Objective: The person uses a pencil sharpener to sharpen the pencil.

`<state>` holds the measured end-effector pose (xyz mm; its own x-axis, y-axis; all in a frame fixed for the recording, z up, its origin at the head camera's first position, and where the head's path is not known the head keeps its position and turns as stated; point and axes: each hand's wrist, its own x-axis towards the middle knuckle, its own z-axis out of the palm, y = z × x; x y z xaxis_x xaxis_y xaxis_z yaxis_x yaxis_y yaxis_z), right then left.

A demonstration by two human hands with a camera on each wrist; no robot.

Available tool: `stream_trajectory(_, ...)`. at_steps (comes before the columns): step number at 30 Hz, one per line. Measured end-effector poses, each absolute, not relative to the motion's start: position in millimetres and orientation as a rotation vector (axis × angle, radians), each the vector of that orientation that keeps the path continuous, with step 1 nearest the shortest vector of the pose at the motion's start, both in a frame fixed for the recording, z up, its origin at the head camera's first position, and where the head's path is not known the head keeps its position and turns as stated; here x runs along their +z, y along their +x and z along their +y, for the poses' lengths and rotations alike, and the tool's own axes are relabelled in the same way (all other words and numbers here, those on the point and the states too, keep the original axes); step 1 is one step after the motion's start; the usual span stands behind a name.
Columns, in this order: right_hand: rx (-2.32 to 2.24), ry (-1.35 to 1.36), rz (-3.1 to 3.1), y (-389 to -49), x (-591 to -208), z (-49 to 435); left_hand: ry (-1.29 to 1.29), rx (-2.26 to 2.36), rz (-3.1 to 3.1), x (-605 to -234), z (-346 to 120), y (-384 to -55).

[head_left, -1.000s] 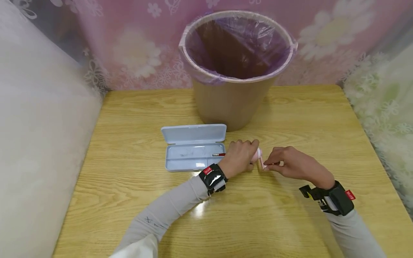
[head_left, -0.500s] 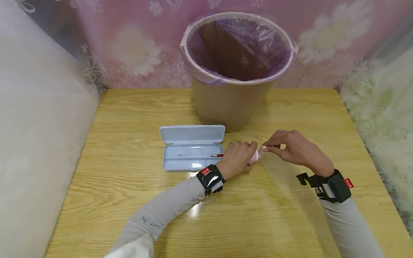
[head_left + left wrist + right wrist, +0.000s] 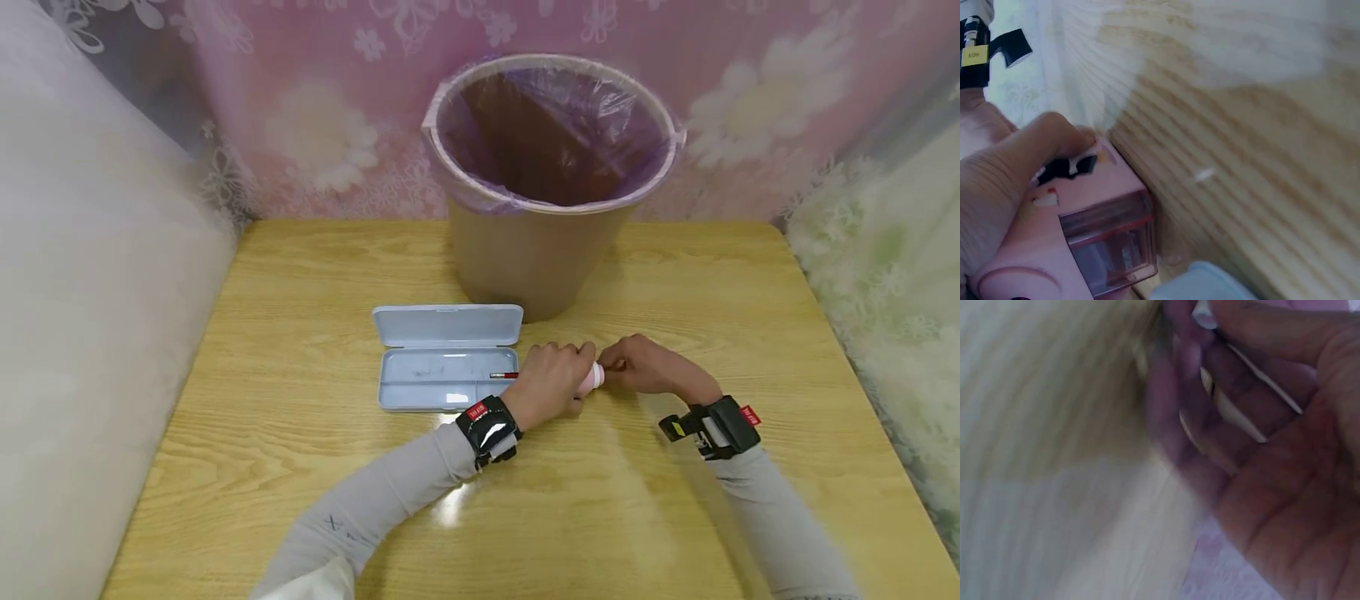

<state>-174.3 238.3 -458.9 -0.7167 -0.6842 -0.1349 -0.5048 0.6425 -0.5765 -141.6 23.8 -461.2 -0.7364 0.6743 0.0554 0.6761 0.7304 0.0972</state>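
Observation:
My left hand (image 3: 551,379) grips a pink crank pencil sharpener (image 3: 590,382) on the table, fingers over its top. In the left wrist view, its clear shavings drawer (image 3: 1113,247) shows below the thumb. A dark red pencil (image 3: 504,376) with a metal end sticks out to the left from under this hand; its other end is hidden. At the sharpener's right side my right hand (image 3: 648,367) pinches the crank's pale knob (image 3: 1205,314) between thumb and fingers. The crank arm itself is mostly hidden behind the fingers.
A pale blue pencil case (image 3: 420,367) lies with its lid raised, just left of the left hand. Behind it stands a tall brown bin (image 3: 517,258) lined with a purple bag. Floral curtains surround the wooden table (image 3: 315,292).
My right hand has turned the crank round, rising away from the table, then coming down and in close to the sharpener. The left hand keeps its grip; the view has tilted slightly.

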Motion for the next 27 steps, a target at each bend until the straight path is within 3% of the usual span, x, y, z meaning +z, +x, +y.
stream_trajectory(10,-0.828,-0.772,2.408,-155,-467,238,-1.113,-0.164,-2.922,-459,24,-139)
stream_trajectory(27,-0.618,-1.036,2.591,-112,-407,232,-1.145,-0.158,-2.889,-461,24,-142)
